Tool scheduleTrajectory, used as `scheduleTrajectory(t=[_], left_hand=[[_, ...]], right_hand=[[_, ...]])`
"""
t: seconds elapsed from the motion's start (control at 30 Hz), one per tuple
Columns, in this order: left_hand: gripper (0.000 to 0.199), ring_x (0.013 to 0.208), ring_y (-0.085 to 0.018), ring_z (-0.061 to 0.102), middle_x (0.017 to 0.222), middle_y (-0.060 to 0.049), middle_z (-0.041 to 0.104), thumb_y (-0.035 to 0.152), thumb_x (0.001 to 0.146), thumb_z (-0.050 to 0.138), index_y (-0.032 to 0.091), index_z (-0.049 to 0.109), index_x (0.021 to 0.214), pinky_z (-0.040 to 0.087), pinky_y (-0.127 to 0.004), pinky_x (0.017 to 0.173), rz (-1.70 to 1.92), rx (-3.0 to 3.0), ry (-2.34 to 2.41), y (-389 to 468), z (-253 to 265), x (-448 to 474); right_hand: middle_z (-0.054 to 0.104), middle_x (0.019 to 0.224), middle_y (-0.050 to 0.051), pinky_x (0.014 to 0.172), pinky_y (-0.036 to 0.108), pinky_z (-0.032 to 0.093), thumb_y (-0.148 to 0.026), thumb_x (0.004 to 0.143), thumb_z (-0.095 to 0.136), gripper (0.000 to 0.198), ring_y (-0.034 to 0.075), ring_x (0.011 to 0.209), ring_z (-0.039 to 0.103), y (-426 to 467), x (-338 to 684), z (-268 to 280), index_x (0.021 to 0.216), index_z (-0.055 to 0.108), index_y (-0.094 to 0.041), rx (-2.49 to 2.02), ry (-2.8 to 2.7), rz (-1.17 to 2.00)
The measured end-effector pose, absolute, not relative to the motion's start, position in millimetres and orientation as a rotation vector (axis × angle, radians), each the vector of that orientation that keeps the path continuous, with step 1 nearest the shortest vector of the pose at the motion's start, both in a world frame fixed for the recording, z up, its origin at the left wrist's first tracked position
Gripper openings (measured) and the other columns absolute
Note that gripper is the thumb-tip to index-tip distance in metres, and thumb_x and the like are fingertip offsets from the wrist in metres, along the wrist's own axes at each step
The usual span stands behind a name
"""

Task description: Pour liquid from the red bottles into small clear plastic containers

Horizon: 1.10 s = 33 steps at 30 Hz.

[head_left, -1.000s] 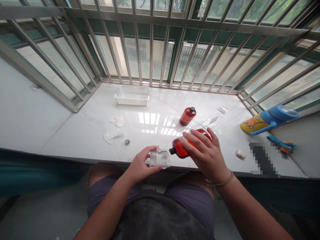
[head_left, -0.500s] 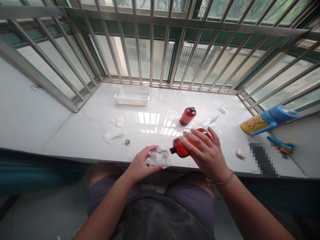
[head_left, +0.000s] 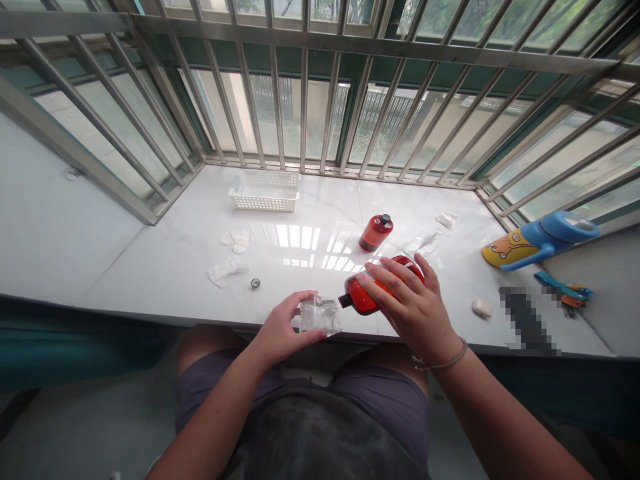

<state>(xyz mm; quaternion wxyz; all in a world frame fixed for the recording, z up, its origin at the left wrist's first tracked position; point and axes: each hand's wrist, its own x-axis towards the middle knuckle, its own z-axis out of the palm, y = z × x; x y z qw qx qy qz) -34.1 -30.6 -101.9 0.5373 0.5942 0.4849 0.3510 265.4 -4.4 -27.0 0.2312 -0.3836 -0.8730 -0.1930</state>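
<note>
My left hand (head_left: 283, 330) is wrapped round a small clear container (head_left: 320, 316) near the counter's front edge. My right hand (head_left: 413, 300) grips a red, see-through bottle (head_left: 361, 295) tilted onto its side. Its uncapped black neck (head_left: 345, 301) points left at the container's mouth, and a little clear liquid seems to show there. A round black cap (head_left: 255, 283) lies on the counter left of the container. Behind the tilted bottle stands a second red bottle (head_left: 376, 233) with its black cap on and some liquid inside.
On the white counter (head_left: 165, 267) are a white basket (head_left: 265, 193), crumpled white tissues (head_left: 227, 270), a clear plastic piece (head_left: 425, 241), a white wad (head_left: 447, 219), a small pale block (head_left: 482, 308), a blue-and-yellow flask (head_left: 540, 240) and scissors-like tools (head_left: 567, 291). Metal bars close off the window behind.
Both hands keep almost the same place, with the bottle still tilted toward the container. Only the look of the liquid in the container has shifted slightly.
</note>
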Motion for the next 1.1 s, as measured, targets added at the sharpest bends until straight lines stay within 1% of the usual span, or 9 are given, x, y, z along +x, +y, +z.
scheduleTrajectory(t=[0.13, 0.37, 0.43, 0.57, 0.67, 1.0, 1.1], left_hand=[[0.074, 0.127, -0.035, 0.07, 0.149, -0.013, 0.067, 0.038, 0.074, 0.097, 0.027, 0.066, 0.141, 0.057, -0.05, 0.111, 0.84, 1.409, 1.16, -31.0, -102.6, -33.9], [0.075, 0.128, -0.036, 0.069, 0.149, -0.013, 0.066, 0.038, 0.075, 0.096, 0.026, 0.065, 0.142, 0.056, -0.051, 0.113, 0.827, 1.406, 1.162, -31.0, -101.5, -34.6], [0.075, 0.129, -0.036, 0.069, 0.149, -0.013, 0.066, 0.039, 0.075, 0.096, 0.026, 0.065, 0.142, 0.056, -0.052, 0.113, 0.826, 1.406, 1.161, -30.9, -101.6, -34.7], [0.075, 0.13, -0.036, 0.069, 0.15, -0.013, 0.066, 0.042, 0.075, 0.096, 0.027, 0.065, 0.142, 0.057, -0.051, 0.112, 0.829, 1.398, 1.16, -31.0, -102.8, -34.7], [0.076, 0.129, -0.036, 0.069, 0.149, -0.013, 0.066, 0.041, 0.075, 0.097, 0.027, 0.066, 0.142, 0.057, -0.05, 0.111, 0.832, 1.395, 1.165, -31.3, -103.2, -34.6], [0.076, 0.128, -0.036, 0.069, 0.149, -0.014, 0.066, 0.042, 0.075, 0.096, 0.026, 0.065, 0.142, 0.057, -0.05, 0.111, 0.834, 1.389, 1.161, -30.9, -103.7, -34.1], [0.076, 0.129, -0.036, 0.07, 0.149, -0.014, 0.066, 0.043, 0.075, 0.096, 0.026, 0.065, 0.143, 0.057, -0.05, 0.11, 0.829, 1.387, 1.159, -31.0, -104.6, -34.3]], right_hand=[[0.071, 0.148, 0.001, 0.132, 0.064, 0.027, -0.005, 0.1, 0.067, 0.056, 0.029, 0.141, 0.063, -4.7, 265.0, -26.0, 0.148, 0.062, -0.034, -1.054, -2.4, -0.523], [0.072, 0.147, 0.001, 0.132, 0.064, 0.028, -0.005, 0.101, 0.065, 0.052, 0.03, 0.139, 0.064, -4.2, 264.7, -25.2, 0.146, 0.063, -0.031, -1.042, -2.402, -0.569], [0.072, 0.147, 0.001, 0.132, 0.064, 0.028, -0.005, 0.101, 0.065, 0.052, 0.029, 0.138, 0.064, -4.1, 264.5, -24.6, 0.145, 0.063, -0.032, -1.04, -2.405, -0.57], [0.072, 0.147, 0.0, 0.133, 0.064, 0.027, -0.005, 0.101, 0.065, 0.058, 0.028, 0.14, 0.063, -3.6, 264.1, -23.3, 0.15, 0.06, -0.037, -1.042, -2.408, -0.55], [0.072, 0.147, 0.0, 0.133, 0.064, 0.027, -0.005, 0.101, 0.066, 0.061, 0.029, 0.141, 0.063, -2.9, 264.0, -22.9, 0.152, 0.058, -0.037, -1.036, -2.405, -0.543], [0.073, 0.146, 0.0, 0.132, 0.063, 0.029, -0.006, 0.102, 0.066, 0.05, 0.028, 0.139, 0.064, -1.9, 262.3, -21.9, 0.144, 0.064, -0.032, -1.012, -2.409, -0.592], [0.073, 0.145, 0.0, 0.132, 0.063, 0.029, -0.007, 0.102, 0.066, 0.049, 0.028, 0.139, 0.065, -1.5, 262.1, -21.4, 0.144, 0.064, -0.033, -1.008, -2.406, -0.597]])
